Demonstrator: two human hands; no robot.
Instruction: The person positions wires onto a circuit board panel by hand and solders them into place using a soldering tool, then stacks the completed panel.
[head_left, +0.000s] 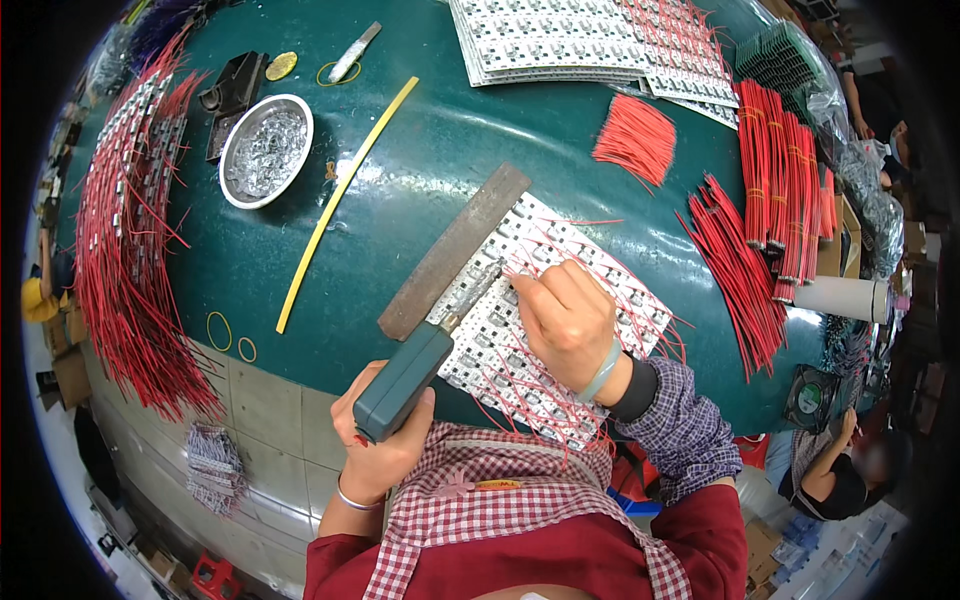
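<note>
My left hand (383, 445) is wrapped around a green soldering gun (405, 380), its metal tip reaching up and right over a white circuit board panel (480, 365). Close to that tip, my right hand (568, 325) pinches with thumb and forefinger at the panel. A red wire (514, 270) shows at the fingertips, though the exact grip is partly hidden. Many red wires stick out from the panel on the side toward me and under my right hand. Along the panel's upper left edge lies a brown metal bar (455, 250).
Wired boards (135, 230) are piled at the left, beside a white bowl (266, 150) of metallic bits. A yellow strip (345, 205) lies between bowl and bar. Stacked panels (550, 40) stand at the back; red wire bundles (765, 170) lie right. Another person (840, 470) sits at the far right.
</note>
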